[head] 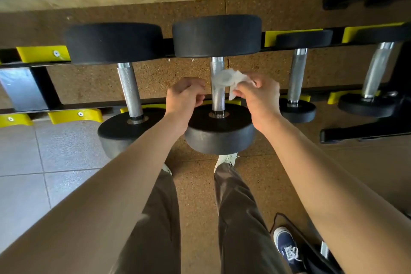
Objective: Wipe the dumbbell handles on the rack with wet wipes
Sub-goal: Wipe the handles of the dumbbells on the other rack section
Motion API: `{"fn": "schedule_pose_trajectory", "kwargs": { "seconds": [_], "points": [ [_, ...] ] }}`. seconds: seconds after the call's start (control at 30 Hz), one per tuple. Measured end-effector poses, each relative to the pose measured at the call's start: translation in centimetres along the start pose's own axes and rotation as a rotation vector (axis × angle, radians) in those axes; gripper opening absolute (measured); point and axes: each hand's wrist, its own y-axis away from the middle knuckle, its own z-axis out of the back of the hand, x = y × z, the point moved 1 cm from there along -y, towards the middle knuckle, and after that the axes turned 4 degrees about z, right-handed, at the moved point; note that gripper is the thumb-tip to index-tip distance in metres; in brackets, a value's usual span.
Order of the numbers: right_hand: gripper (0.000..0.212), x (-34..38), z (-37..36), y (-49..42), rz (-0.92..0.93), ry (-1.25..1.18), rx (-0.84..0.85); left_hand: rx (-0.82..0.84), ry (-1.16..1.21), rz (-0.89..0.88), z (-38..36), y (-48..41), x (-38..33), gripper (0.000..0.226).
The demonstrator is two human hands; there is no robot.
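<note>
Several black dumbbells with knurled steel handles lie across a black rack [37, 82] with yellow cradles. The middle dumbbell's handle [218, 98] is straight ahead of me. A white wet wipe [231, 79] is draped against its upper part, pinched in my right hand [259, 95] just right of the handle. My left hand [185, 95] hovers just left of the handle, fingers curled, holding nothing that I can see. Another handle [130, 90] lies to the left, and two more handles [297, 73] [377, 69] to the right.
Brown speckled rubber flooring [195, 196] runs under the rack, with grey tiles [33, 158] at the left. My own legs and white shoes stand below the middle dumbbell. Another person's navy sneaker [287, 244] is at the bottom right. A black frame foot [364, 133] juts out at the right.
</note>
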Motion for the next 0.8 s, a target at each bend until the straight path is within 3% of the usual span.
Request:
{"fn": "schedule_pose_trajectory", "kwargs": {
  "seconds": [0.07,0.13,0.23,0.33,0.43,0.5,0.67,0.73,0.8],
  "points": [
    [0.029,0.0,-0.8,-0.8,0.017,-0.018,0.017,0.032,-0.041,0.011,-0.3,-0.7,0.4,0.019],
    [0.031,0.1,-1.9,-0.9,0.155,0.133,0.037,0.086,-0.07,0.017,-1.0,-1.1,0.8,0.021],
    [0.02,-0.9,-2.8,-0.3,0.266,0.278,-0.007,0.084,-0.056,0.012,-1.5,-1.2,1.0,0.02],
    [0.002,-2.1,-2.4,-0.2,0.229,0.354,0.011,0.097,-0.076,-0.005,-1.3,-1.2,1.2,0.023],
    [0.024,-1.5,-1.2,-0.9,0.114,0.552,0.18,0.132,-0.11,-0.014,-0.9,-0.8,1.3,0.024],
    [0.024,-1.0,-0.7,-1.0,0.066,0.622,0.27,0.141,-0.122,-0.02,-0.8,-0.6,1.2,0.024],
    [0.017,0.6,-2.6,0.4,0.279,0.473,0.144,0.101,-0.147,-0.054,-0.3,-0.2,1.2,0.018],
    [0.017,1.1,-4.0,1.2,0.318,0.443,0.192,0.048,-0.17,-0.152,0.1,-0.1,1.1,0.021],
    [0.025,1.1,-4.5,1.6,0.302,0.45,0.283,0.022,-0.261,-0.283,0.4,0.2,0.9,0.039]
  ]
}}
